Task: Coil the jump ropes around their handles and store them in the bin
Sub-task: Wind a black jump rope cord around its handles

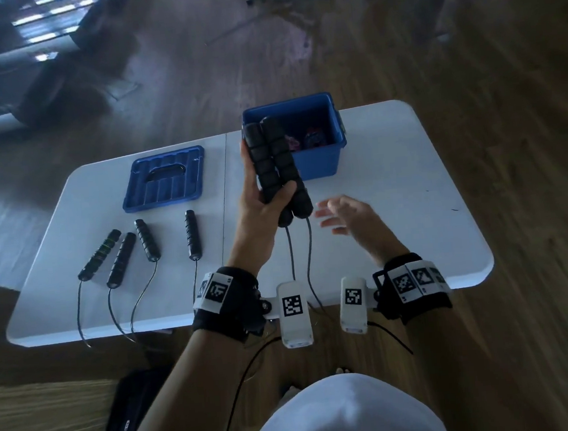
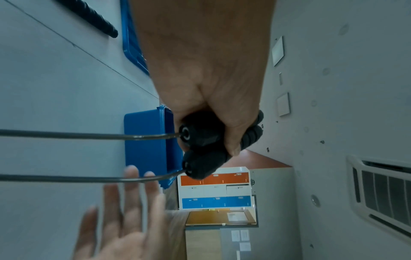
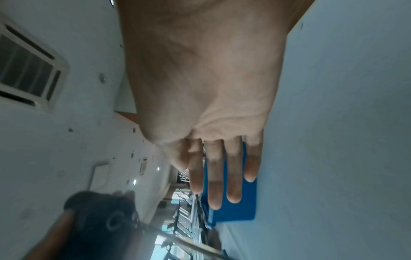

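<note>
My left hand point(image 1: 260, 196) grips two black foam jump rope handles point(image 1: 275, 161) side by side, raised above the white table point(image 1: 411, 205) in front of the blue bin point(image 1: 319, 158). Their grey cords point(image 1: 308, 261) hang down toward me over the table's near edge. The left wrist view shows the handle ends point(image 2: 198, 149) under my thumb with both cords point(image 2: 66, 135) leading out. My right hand point(image 1: 340, 216) hovers open just right of the handles, fingers straight point(image 3: 222, 176), holding nothing. The bin holds some dark and coloured items.
The blue bin lid point(image 1: 162, 179) lies on the table's left half. In front of it lie several more black handles point(image 1: 122, 255), their cords trailing off the near edge. A dark bag point(image 1: 128, 418) sits on the floor by my left.
</note>
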